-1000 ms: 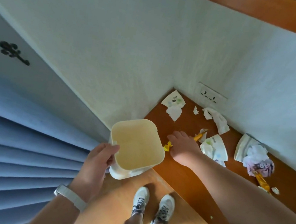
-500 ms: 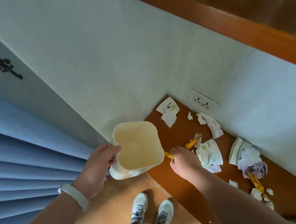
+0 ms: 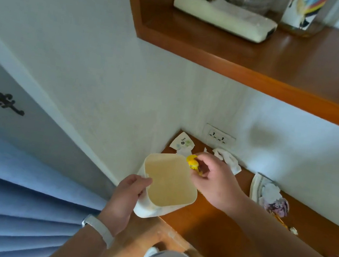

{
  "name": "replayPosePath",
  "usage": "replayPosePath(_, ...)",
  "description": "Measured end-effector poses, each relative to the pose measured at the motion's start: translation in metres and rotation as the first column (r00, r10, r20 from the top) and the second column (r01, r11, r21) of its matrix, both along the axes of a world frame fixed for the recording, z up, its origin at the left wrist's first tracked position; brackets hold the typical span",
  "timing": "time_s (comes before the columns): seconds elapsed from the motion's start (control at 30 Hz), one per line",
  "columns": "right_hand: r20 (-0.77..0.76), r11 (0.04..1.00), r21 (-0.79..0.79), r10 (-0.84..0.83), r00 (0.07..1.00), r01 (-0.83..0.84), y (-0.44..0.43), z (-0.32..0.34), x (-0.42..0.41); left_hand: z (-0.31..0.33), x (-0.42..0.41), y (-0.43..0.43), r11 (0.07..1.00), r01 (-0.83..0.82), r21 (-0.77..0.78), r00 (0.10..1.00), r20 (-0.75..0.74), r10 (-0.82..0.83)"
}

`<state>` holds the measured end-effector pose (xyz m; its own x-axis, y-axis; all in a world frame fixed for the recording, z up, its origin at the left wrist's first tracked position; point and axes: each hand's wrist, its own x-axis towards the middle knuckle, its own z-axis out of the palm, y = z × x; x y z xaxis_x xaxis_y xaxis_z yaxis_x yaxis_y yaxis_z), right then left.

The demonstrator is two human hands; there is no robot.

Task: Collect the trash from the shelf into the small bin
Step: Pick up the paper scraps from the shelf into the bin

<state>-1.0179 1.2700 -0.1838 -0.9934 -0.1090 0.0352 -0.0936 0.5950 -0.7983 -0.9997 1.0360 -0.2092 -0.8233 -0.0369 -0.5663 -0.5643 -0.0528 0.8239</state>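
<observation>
Our left hand [image 3: 125, 198] grips the small bin [image 3: 168, 185] by its rim at the shelf [image 3: 215, 229] edge; our right hand [image 3: 213, 183] fingers pinch a yellow wrapper [image 3: 192, 162] at the bin's far rim. Paper scraps [image 3: 227, 160] litter the shelf.

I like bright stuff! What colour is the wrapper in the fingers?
Yellow wrapper, pinched by the right hand; head view.
</observation>
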Motion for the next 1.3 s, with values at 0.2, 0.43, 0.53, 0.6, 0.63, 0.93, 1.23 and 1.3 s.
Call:
replayPosePath(0.2,0.058,0.930,0.231,0.280,0.958,-0.285,-0.013,0.000,0.016,0.002,-0.004,0.008,1.000,0.000,0.027,0.999,-0.042,0.001)
replayPosePath(0.43,0.040,0.958,0.179,0.221,0.974,-0.225,0.003,-0.016,0.018,-0.005,-0.002,0.007,1.000,0.006,-0.005,1.000,-0.019,-0.006)
replayPosePath(0.53,0.014,0.980,0.153,0.126,0.992,-0.127,0.023,-0.031,0.010,-0.011,-0.002,0.007,1.000,0.010,-0.028,1.000,-0.007,-0.010)
replayPosePath(0.6,0.046,0.975,0.209,0.065,0.997,-0.073,0.040,-0.050,-0.001,-0.014,-0.002,0.006,1.000,0.001,-0.026,1.000,0.000,-0.001)
replayPosePath(0.63,0.086,0.964,0.260,0.038,0.996,-0.059,0.049,-0.062,-0.008,-0.015,-0.001,0.006,1.000,-0.002,-0.018,1.000,-0.001,0.002)
replayPosePath(0.93,0.266,0.689,0.668,0.130,0.955,-0.280,0.079,-0.148,-0.038,-0.008,0.000,0.001,1.000,0.000,-0.008,0.999,-0.034,0.000)
replayPosePath(1.23,0.220,0.506,0.813,0.191,0.957,-0.288,0.075,-0.174,-0.043,-0.013,-0.001,-0.004,0.998,-0.054,-0.013,0.998,-0.029,0.054)
replayPosePath(1.3,0.191,0.491,0.828,0.206,0.960,-0.270,0.075,-0.177,-0.042,-0.015,-0.001,-0.004,0.999,-0.046,-0.019,0.999,-0.013,0.046)
